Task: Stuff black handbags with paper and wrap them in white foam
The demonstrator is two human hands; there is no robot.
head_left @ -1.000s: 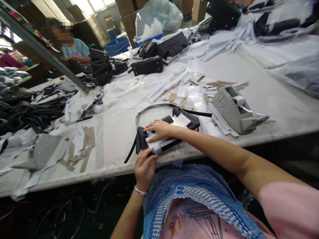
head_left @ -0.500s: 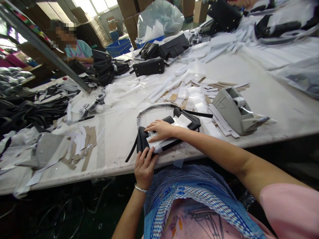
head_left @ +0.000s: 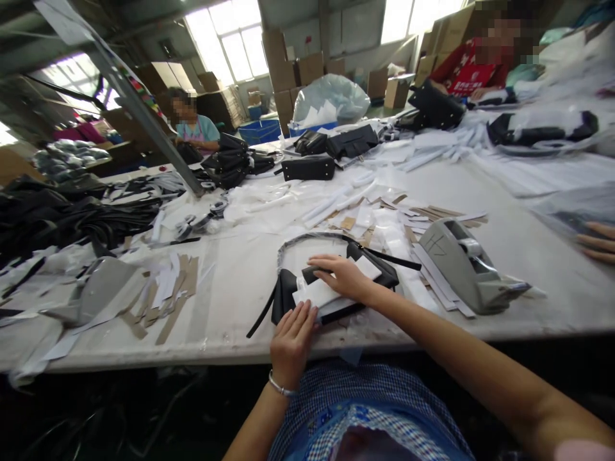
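A black handbag (head_left: pixel 287 285) lies in front of me near the table's edge. Its handle (head_left: pixel 307 238) is wrapped in clear film and arches away from me, and a loose black strap (head_left: pixel 262 315) sticks out at the left. White sheet material (head_left: pixel 314 293) covers the middle of the bag. My right hand (head_left: pixel 346 278) rests on top with its fingers stretched out toward the left. At the near left corner, my left hand (head_left: pixel 292 339) lies with straight fingers against the bag and the edge of the white sheet. Neither hand is wrapped around anything.
Grey tape dispensers (head_left: pixel 454 266) stand right and left of the bag, with paper and cardboard strips (head_left: pixel 173 288) nearby. Finished-looking black bags (head_left: pixel 307 168) sit farther back. A metal pole (head_left: pixel 144 115) rises at left. Co-workers are across the table; another person's hand (head_left: pixel 598 243) shows at right.
The camera has tilted up, bringing more of the room and another person into view. My left fingers have flattened more on the bag; my right hand stays on top of it.
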